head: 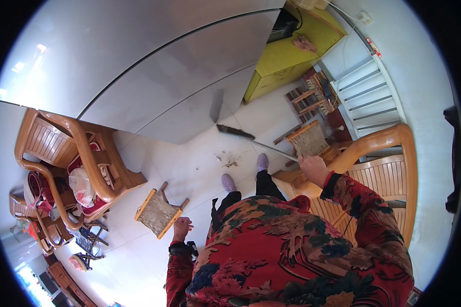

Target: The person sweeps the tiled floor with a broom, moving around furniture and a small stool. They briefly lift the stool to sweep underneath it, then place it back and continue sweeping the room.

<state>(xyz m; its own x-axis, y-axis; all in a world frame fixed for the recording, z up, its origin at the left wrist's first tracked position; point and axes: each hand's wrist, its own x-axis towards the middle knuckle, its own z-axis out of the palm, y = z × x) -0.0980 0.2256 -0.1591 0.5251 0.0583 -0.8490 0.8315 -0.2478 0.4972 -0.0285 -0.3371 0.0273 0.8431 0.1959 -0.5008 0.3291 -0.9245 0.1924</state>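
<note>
My right hand (314,169) grips the thin handle of a broom (236,131). Its dark head touches down near the base of a glossy grey cabinet front (169,76), which mirrors it. A small scatter of brown debris (229,161) lies on the pale tile floor, between the broom head and my shoes (229,182). My left hand (181,228) hangs at my side with curled fingers and nothing visible in it. Just beyond it in the picture is a folding stool (158,213) with a woven seat; I cannot see any grip on it.
Wooden armchairs (96,161) with red cushions and a plastic bag (81,186) stand at left. Close on my right is a wooden bench (368,180), with another woven stool (308,141) beyond it. A yellow-green cabinet (280,69) and a white radiator (372,96) line the far right.
</note>
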